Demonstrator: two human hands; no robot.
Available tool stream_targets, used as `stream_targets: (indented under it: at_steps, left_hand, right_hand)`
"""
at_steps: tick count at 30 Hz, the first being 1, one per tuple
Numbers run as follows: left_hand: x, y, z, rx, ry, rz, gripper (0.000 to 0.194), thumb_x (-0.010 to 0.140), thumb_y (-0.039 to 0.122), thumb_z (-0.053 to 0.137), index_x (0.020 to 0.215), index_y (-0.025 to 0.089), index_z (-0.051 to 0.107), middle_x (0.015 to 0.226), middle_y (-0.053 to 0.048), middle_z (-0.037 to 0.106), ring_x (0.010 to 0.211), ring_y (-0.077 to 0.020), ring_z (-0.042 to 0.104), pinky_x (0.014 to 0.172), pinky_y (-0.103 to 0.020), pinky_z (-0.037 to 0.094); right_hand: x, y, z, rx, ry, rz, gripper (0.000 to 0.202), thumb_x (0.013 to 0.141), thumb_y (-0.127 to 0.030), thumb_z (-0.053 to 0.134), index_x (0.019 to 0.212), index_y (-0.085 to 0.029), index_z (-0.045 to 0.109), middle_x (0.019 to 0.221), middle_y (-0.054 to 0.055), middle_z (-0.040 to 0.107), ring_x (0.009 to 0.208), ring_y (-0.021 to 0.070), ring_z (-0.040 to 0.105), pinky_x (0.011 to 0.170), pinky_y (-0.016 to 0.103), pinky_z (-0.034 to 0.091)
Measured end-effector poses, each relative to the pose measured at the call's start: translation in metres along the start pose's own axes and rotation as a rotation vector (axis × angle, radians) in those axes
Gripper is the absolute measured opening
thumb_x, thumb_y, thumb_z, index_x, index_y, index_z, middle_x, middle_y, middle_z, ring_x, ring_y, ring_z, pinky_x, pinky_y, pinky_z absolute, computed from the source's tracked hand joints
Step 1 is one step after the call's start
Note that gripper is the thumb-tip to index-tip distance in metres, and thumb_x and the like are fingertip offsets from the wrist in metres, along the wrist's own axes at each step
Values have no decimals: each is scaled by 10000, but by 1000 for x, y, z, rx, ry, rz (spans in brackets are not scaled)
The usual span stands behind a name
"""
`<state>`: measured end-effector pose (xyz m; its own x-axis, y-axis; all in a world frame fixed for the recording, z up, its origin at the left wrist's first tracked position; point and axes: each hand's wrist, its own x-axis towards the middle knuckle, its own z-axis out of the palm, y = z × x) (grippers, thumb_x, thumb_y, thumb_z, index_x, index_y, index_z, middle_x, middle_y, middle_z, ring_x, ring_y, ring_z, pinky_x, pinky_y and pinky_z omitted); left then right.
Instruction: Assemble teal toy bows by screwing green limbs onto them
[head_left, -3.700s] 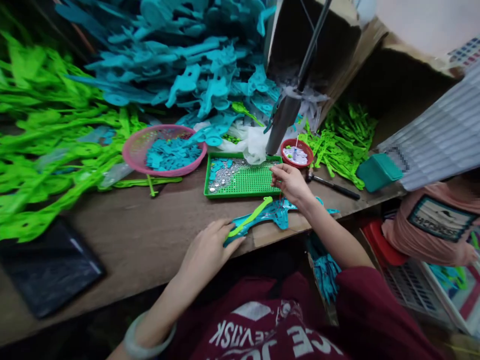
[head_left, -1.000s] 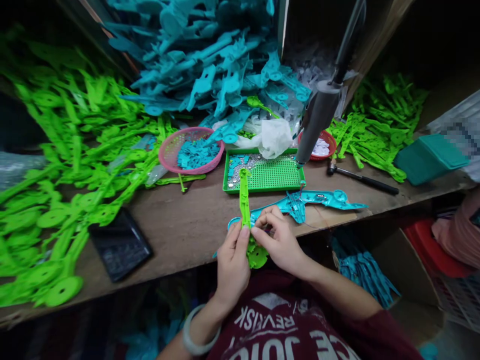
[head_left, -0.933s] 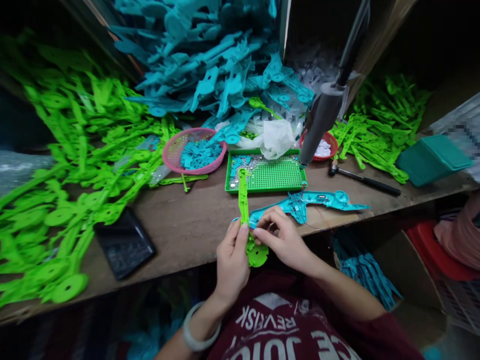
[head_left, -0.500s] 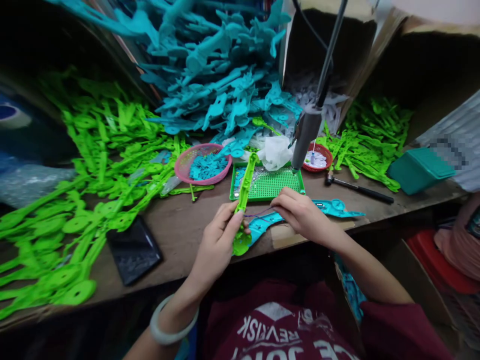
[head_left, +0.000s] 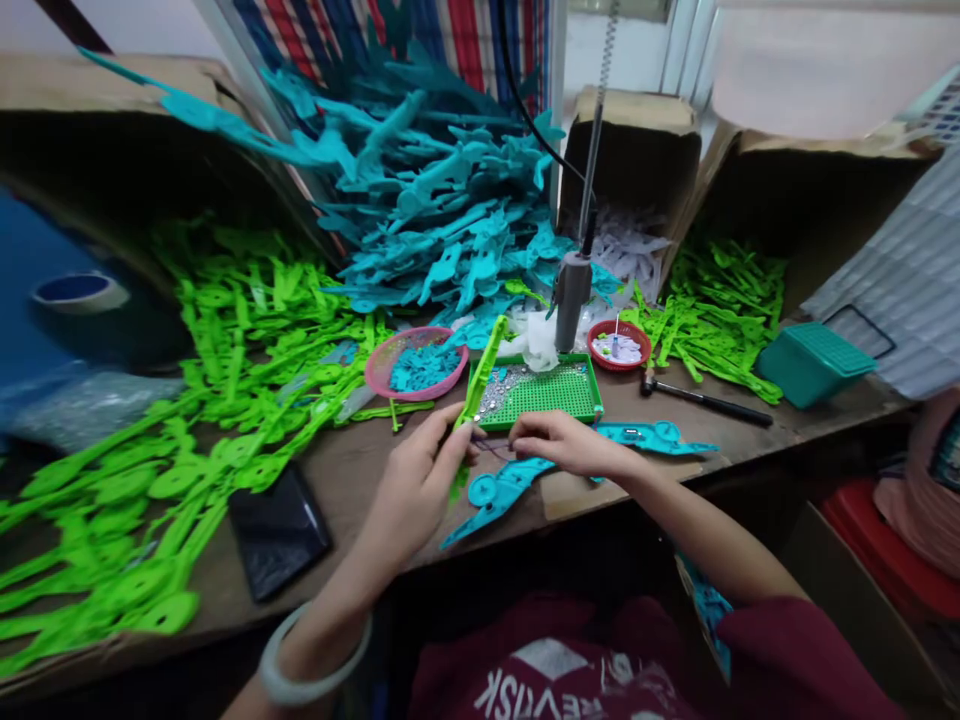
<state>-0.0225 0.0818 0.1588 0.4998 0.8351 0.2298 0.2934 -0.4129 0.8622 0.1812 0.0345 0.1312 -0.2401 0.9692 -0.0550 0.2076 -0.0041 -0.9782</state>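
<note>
My left hand (head_left: pixel 409 490) is closed round a long bright green plastic part (head_left: pixel 489 362), tilted upward, its lower end mostly hidden by the fingers. My right hand (head_left: pixel 562 442) is just to the right, fingertips pinched together on a thin dark wire (head_left: pixel 491 447) that runs across to the green part. Beneath the hands a turquoise plastic part (head_left: pixel 499 490) with a round end lies on the tabletop. Another turquoise stretch (head_left: pixel 660 437), holding a small metal piece, shows beyond my right forearm; whether the two are one piece cannot be made out.
Behind the hands are a green perforated tray (head_left: pixel 544 395) of small metal bits, a pink basket (head_left: pixel 375 375), a red basket (head_left: pixel 637 340) and a hanging electric screwdriver (head_left: pixel 572 300). A hammer (head_left: pixel 709 403) lies right, a black phone (head_left: pixel 277 530) left. Turquoise parts (head_left: pixel 450 240) and green parts (head_left: pixel 255 330) are heaped around.
The camera view has tipped upward. My left hand has shifted left with the green part, now turned more edge-on. My right hand has moved left, nearer to it, still pinching the wire.
</note>
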Motion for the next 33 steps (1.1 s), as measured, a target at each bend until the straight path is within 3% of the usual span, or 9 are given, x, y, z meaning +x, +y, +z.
stream_targets:
  at_steps: [5, 10, 13, 15, 17, 21, 24, 28, 33]
  left_hand:
    - [7, 2, -16, -369, -243, -381, 514, 772, 591, 671, 1046, 157, 643, 662, 7, 618, 566, -147, 559, 530, -254, 457]
    - [9, -5, -24, -143, -121, -250, 457, 769, 576, 676, 994, 179, 660, 670, -9, 667, 658, -164, 607, 608, -252, 482]
    - [7, -9, -23, -281, -282, -357, 451, 743, 584, 719, 921, 176, 649, 736, -21, 687, 632, -148, 606, 578, -246, 486]
    - [6, -9, -20, -453, -328, -466, 480, 702, 581, 774, 912, 171, 639, 768, -17, 683, 606, -128, 592, 540, -228, 475]
    - [4, -7, -14, -553, -279, -505, 493, 670, 565, 815, 904, 168, 640, 735, 1, 665, 592, -113, 576, 533, -211, 467]
    - [-2, -5, 4, -628, -251, -448, 445, 696, 539, 808, 867, 165, 641, 730, 0, 671, 653, -120, 600, 635, -221, 504]
    - [-8, -6, 13, -591, -259, -378, 412, 785, 535, 731, 958, 171, 650, 702, 13, 650, 663, -124, 589, 639, -217, 481]
    - [-17, -8, 12, -391, -248, -304, 451, 890, 517, 599, 1167, 165, 643, 650, 27, 597, 632, -142, 549, 603, -238, 445]
    - [-25, 1, 14, -164, -314, -157, 485, 908, 487, 550, 1279, 195, 660, 930, -47, 709, 859, -210, 629, 796, -308, 513]
  right_hand:
    - [6, 19, 9, 219, -155, 178, 159, 894, -332, 596, 955, -187, 570, 711, -57, 590, 379, 27, 355, 352, 181, 223]
    - [2, 30, 0, 347, -1, 119, 347, 872, -485, 592, 1012, -169, 594, 687, -44, 601, 408, 25, 275, 389, 180, 187]
    - [-5, 32, -6, 67, 326, -85, 304, 892, -466, 581, 954, -171, 619, 690, -18, 597, 522, 83, 455, 491, 214, 373]
    - [-15, 29, -1, -298, 680, -384, 220, 926, -388, 573, 961, -179, 630, 797, 32, 641, 708, 149, 581, 648, 296, 490]
    - [-28, 21, 12, -660, 855, -730, 251, 953, -374, 564, 1080, -167, 624, 901, 82, 665, 838, 197, 610, 736, 353, 521]
    - [-50, -2, 39, -1170, 653, -990, 328, 960, -246, 576, 1240, -76, 564, 915, 111, 673, 825, 203, 613, 682, 320, 519]
    - [-59, -19, 39, -1325, 504, -860, 212, 974, -75, 459, 1108, -80, 623, 809, 74, 627, 706, 172, 558, 582, 291, 449]
    - [-67, -33, 15, -1400, 284, -685, 278, 1005, -75, 377, 930, -115, 641, 811, 70, 576, 702, 172, 506, 566, 295, 400]
    - [-59, -35, -4, -1296, 358, -570, 230, 1024, -158, 438, 884, -146, 620, 824, 49, 551, 711, 154, 491, 602, 272, 383]
